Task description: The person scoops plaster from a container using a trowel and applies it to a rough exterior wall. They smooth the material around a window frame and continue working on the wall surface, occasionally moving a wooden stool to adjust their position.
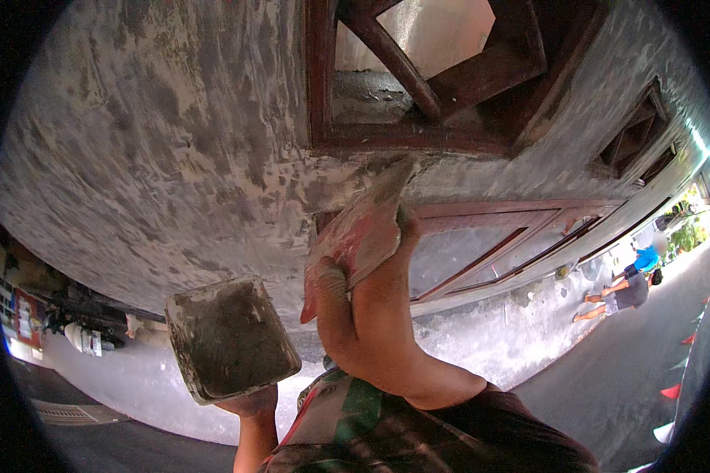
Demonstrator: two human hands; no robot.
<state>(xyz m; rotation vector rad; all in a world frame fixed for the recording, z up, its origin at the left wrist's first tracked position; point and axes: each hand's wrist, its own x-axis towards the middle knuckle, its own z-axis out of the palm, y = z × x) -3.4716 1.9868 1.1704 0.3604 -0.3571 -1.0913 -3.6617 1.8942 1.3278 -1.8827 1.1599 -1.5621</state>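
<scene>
Up against the wall (189, 158), R hand (371, 315) is closed on a flat, curled pinkish piece (363, 236) w/ grey smears; kind unclear, most fingertips hidden behind it. Its tip sits just under the window frame (422, 143); can't tell if it's touching. Lower & to the L, L hand (251, 400) holds a square tray (185, 355) by its lower edge, fingers out of sight behind. Tray: rounded corners, shallow rim, caked; dark grey coat inside, depth n/a from this angle. Wall around both hands = rough, streaky grey w/ paler patches. Frame above R hand: red-brown, angled bars, cut off at top. R of R hand, a 2nd frame (513, 206), partly covered by the arm. Far R: two people (631, 292), small, plus red & white pennants (670, 391). Far L bkgd: dim clutter, hard to ID.
</scene>
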